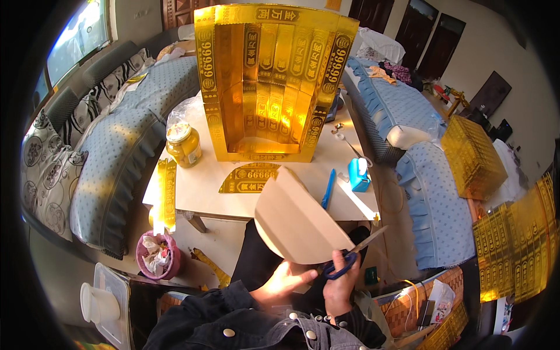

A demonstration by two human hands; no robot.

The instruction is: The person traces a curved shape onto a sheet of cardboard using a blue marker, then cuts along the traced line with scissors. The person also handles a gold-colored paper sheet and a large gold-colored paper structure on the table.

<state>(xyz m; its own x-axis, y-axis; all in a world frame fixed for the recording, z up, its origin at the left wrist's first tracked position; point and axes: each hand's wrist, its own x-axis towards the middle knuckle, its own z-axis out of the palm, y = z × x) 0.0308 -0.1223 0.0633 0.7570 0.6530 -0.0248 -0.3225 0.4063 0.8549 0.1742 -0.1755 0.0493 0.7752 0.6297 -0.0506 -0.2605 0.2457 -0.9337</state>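
A folded piece of cardboard (297, 218), plain tan side up with one curved edge, is tilted over my lap and reaches the table's front edge. My left hand (280, 282) is at its lower edge, thumb stretched to the right; some fingers are hidden, so its grip is unclear. My right hand (339, 282) holds scissors with dark blue handles (339, 267). Their blades (371, 239) point up and right, beside the cardboard's right corner. Beyond stands a tall gold printed cardboard box (271, 151), its hollow inside facing me. A curved gold card piece (245, 179) lies before it.
On the white table (201, 197) are a glass jar (183, 146), a gold strip (165, 197) overhanging the edge, a blue pen-shaped tool (328, 189) and a blue tape dispenser (359, 175). A pink waste bin (159, 258) stands left; gold card sheets (516, 240) stand right.
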